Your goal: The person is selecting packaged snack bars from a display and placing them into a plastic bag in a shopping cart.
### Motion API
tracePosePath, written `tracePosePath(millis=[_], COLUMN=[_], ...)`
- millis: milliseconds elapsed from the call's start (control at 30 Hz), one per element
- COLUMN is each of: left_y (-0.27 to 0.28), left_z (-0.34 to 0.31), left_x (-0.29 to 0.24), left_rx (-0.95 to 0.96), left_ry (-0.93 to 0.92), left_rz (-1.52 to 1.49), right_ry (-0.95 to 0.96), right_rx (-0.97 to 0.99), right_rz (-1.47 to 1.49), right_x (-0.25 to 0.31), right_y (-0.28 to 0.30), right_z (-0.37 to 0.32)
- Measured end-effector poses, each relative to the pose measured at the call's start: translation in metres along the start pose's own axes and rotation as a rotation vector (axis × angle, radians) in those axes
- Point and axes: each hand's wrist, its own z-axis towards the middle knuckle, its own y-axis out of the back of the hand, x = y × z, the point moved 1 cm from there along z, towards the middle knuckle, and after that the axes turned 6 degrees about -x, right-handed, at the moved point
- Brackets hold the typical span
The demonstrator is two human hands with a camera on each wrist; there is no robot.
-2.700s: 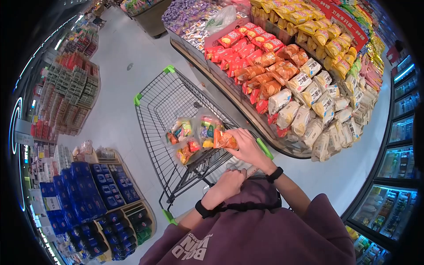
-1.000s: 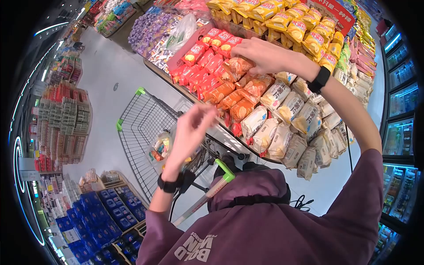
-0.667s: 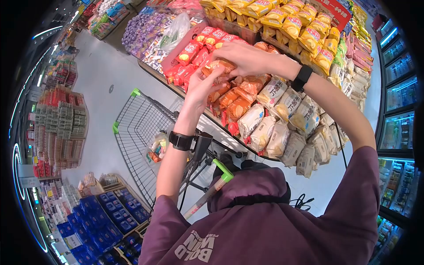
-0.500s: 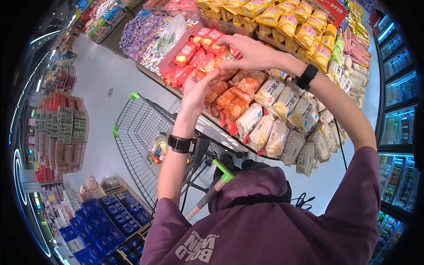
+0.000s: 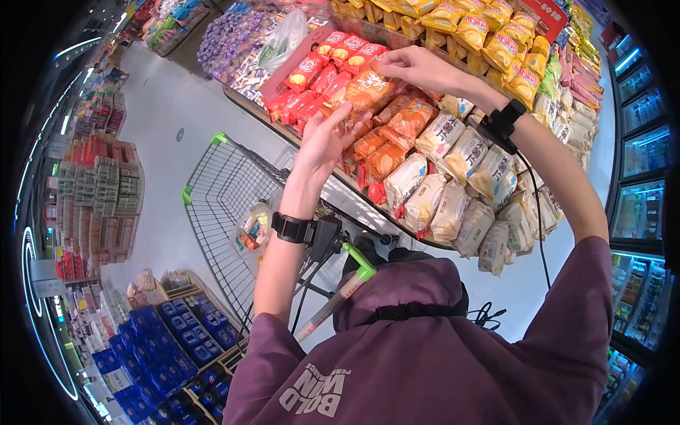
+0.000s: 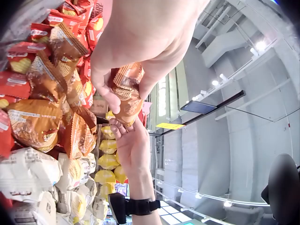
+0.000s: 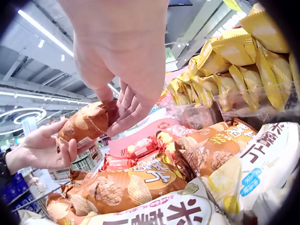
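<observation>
An orange bag of chips [image 5: 372,88], printed with ridged chips, is between my two hands above the snack display. My left hand [image 5: 319,145] grips one end, its fingers and thumb around the bag [image 6: 129,93] in the left wrist view. At the other end, my right hand [image 5: 425,71] pinches the crimped edge between thumb and fingers, as the right wrist view shows of this bag [image 7: 84,124]. Beneath lie more orange bags [image 5: 411,117], with red bags [image 5: 306,71] to their left and white bags [image 5: 439,133] to their right.
A shopping cart [image 5: 227,184] with filled plastic bags [image 5: 253,227] stands left of the display; its green-ended handle [image 5: 363,263] is near my body. Yellow bags [image 5: 471,32] are stacked behind. Blue packs [image 5: 145,347] fill a lower-left stand. A cable [image 5: 542,234] hangs from my right wrist.
My right hand has gone from over the cart to the display and taken up an orange bag there. My left hand has risen to grip the bag, which has turned print side up.
</observation>
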Motion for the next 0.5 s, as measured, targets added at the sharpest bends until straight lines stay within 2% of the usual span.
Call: tracePosePath(millis=[100, 233, 300, 433, 500], left_y=[0.001, -0.006, -0.002, -0.003, 0.003], left_z=[-0.003, -0.01, -0.002, -0.004, 0.0], left_x=[0.001, 0.0, 0.006, 0.005, 0.009], left_rx=[0.0, 0.037, -0.153, -0.366, -0.275], left_ry=[-0.007, -0.09, -0.133, -0.213, -0.187], left_rz=[0.008, 0.099, 0.071, 0.146, 0.079], right_ry=[-0.017, 0.129, 0.095, 0.122, 0.085], right_rx=[-0.017, -0.195, -0.228, -0.277, -0.315], right_rz=[-0.245, -0.335, -0.293, -0.348, -0.319], right_x=[0.003, 0.01, 0.014, 0.018, 0.018], right_y=[-0.002, -0.013, -0.017, -0.016, -0.017], right_z=[0.004, -0.001, -0.002, -0.004, -0.005])
